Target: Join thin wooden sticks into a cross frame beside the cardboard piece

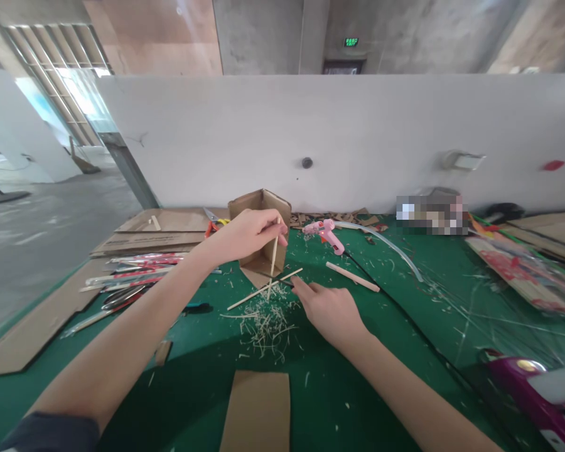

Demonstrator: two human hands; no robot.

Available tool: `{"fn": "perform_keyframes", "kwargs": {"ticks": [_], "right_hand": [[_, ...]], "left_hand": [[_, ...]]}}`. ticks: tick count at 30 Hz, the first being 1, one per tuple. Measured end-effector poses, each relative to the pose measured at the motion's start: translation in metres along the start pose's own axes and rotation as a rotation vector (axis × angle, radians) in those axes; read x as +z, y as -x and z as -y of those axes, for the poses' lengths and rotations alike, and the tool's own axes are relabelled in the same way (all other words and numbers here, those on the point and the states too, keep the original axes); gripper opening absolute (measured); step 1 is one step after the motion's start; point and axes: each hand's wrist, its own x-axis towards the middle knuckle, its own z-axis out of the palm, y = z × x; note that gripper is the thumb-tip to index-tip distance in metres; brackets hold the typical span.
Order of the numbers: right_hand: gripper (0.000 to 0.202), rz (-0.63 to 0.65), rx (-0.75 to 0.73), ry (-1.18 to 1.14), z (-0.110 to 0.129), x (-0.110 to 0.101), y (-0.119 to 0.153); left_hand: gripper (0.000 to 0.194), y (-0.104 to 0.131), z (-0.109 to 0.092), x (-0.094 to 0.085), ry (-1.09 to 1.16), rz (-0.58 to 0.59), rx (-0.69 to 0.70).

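Head view: left fingers [266, 217] pinch a thin, pale wooden stick [274, 256]; right fingers [303, 289] grip a slim, dark blade [286, 282] across it, above curled, pale shavings [267, 326] on the green worktop [188, 383]. Pressing too hard could snap the stick.

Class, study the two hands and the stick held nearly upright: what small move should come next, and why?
Probably a light shaving stroke down the stick's lower part: the left hand grips it near the top, the right hand holds what looks like a knife at it, and shavings lie scattered beneath.
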Motion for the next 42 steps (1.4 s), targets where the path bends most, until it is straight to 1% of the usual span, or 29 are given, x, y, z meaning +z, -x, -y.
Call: {"fn": "perform_keyframes", "kwargs": {"ticks": [1,3,6,8,12,15,17,19,22,24,26,27,28,29,31,33,35,37,38,40,42], "right_hand": [[0.033,-0.015,0.015,0.01,0.0,0.0,0.0],[0.031,-0.005,0.011,0.006,-0.001,0.001,0.0],[0.028,0.042,-0.045,-0.016,0.001,0.002,0.002],[0.029,0.04,-0.059,-0.018,0.001,0.001,0.003],[0.03,-0.013,0.008,-0.001,0.0,0.002,0.001],[0.028,0.046,-0.043,-0.026,0.001,0.003,0.002],[0.031,0.086,-0.07,-0.053,0.004,0.003,0.003],[0.034,0.088,-0.068,-0.082,0.005,0.001,0.003],[0.033,0.063,-0.13,-0.134,0.002,-0.006,0.003],[0.032,0.034,-0.187,-0.16,-0.007,-0.009,0.004],[0.032,-0.029,-0.185,-0.192,-0.021,-0.011,0.007],[0.031,-0.078,-0.166,-0.229,-0.028,-0.01,0.008],[0.03,-0.148,-0.115,-0.288,-0.035,-0.01,0.01],[0.028,-0.225,-0.03,-0.364,-0.041,-0.009,0.011],[0.026,-0.324,0.146,-0.579,-0.048,-0.007,0.012],[0.026,-0.384,0.301,-0.856,-0.048,-0.006,0.011],[0.029,-0.404,0.409,-1.167,-0.044,-0.007,0.006],[0.033,-0.385,0.465,-1.429,-0.041,-0.008,0.0],[0.035,-0.364,0.474,-1.518,-0.039,-0.009,-0.002],[0.036,-0.305,0.479,-1.605,-0.038,-0.009,-0.005],[0.036,-0.265,0.494,-1.575,-0.036,-0.008,-0.007]], "left_hand": [[0.022,0.0,0.0,0.0,0.0,-0.001,-0.001],[0.022,0.0,0.0,0.0,0.001,-0.003,-0.006],[0.022,-0.001,0.0,-0.001,0.006,-0.002,-0.01],[0.022,-0.001,0.0,-0.001,0.012,0.001,-0.007],[0.022,-0.001,0.0,0.0,0.011,0.006,0.002],[0.022,-0.001,0.0,0.0,0.013,-0.004,-0.01],[0.021,0.0,0.0,0.0,0.022,-0.003,-0.019],[0.021,-0.001,0.001,0.001,0.03,0.0,-0.02],[0.022,-0.002,0.006,0.004,0.023,0.053,-0.016],[0.022,-0.003,0.011,0.006,-0.01,0.14,-0.013],[0.022,-0.004,0.018,0.007,-0.021,0.19,-0.017],[0.021,-0.005,0.021,0.008,-0.001,0.211,-0.029],[0.02,-0.006,0.023,0.009,0.03,0.243,-0.037],[0.018,-0.006,0.025,0.01,0.067,0.289,-0.038],[0.013,-0.007,0.026,0.013,0.136,0.382,-0.033],[0.011,-0.007,0.022,0.017,0.163,0.416,-0.01],[0.013,-0.006,0.016,0.021,0.103,0.419,0.048],[0.02,-0.005,0.011,0.024,-0.013,0.425,0.11],[0.022,-0.005,0.009,0.025,-0.063,0.408,0.145],[0.025,-0.005,0.007,0.027,-0.139,0.384,0.201],[0.027,-0.005,0.007,0.027,-0.182,0.381,0.234]]}}
